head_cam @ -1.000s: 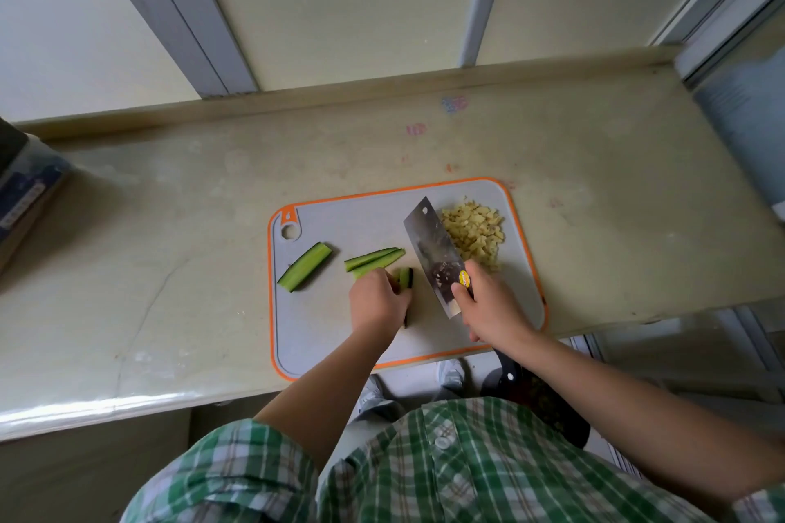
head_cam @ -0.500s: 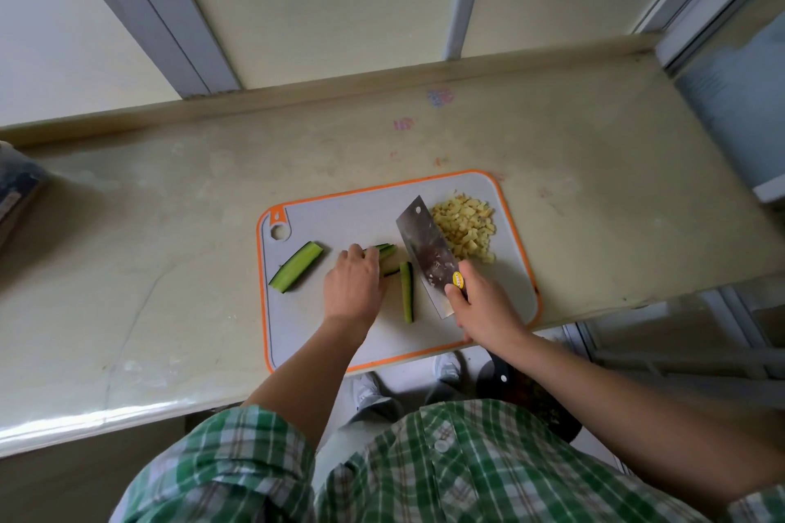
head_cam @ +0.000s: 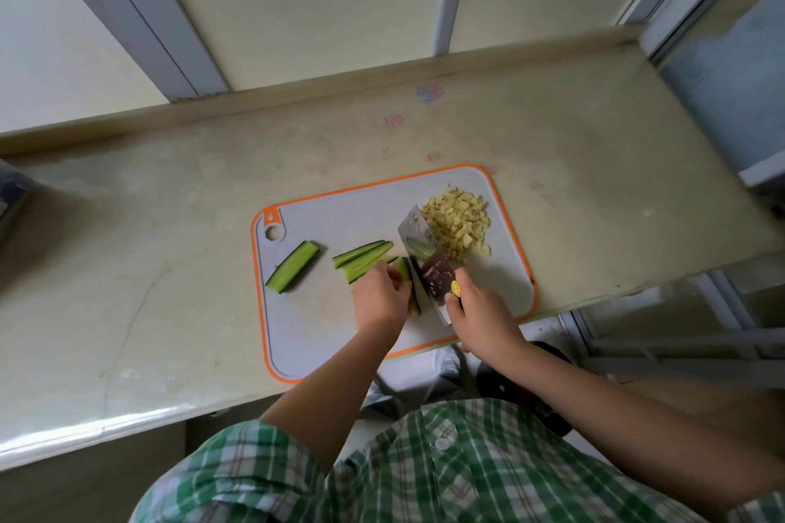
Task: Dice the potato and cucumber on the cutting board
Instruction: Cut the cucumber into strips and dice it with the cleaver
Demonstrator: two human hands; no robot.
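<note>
A grey cutting board (head_cam: 323, 335) with an orange rim lies on the counter. Diced potato (head_cam: 458, 225) is heaped at its far right corner. One cucumber piece (head_cam: 292, 272) lies alone at the left. Several long cucumber strips (head_cam: 363, 258) lie in the middle. My left hand (head_cam: 380, 301) holds a cucumber strip (head_cam: 411, 289) that lies lengthwise beside the blade. My right hand (head_cam: 480, 316) grips the handle of a cleaver (head_cam: 422, 257), whose blade stands just right of that strip.
The beige counter (head_cam: 148, 268) runs left and right of the board, with a raised ledge (head_cam: 297, 93) at the back. The board's near edge sticks out past the counter's front edge. A dark object (head_cam: 8, 200) sits at the far left.
My left hand has moved right from the middle strips to the strip beside the cleaver. The cleaver has stayed close to the same spot.
</note>
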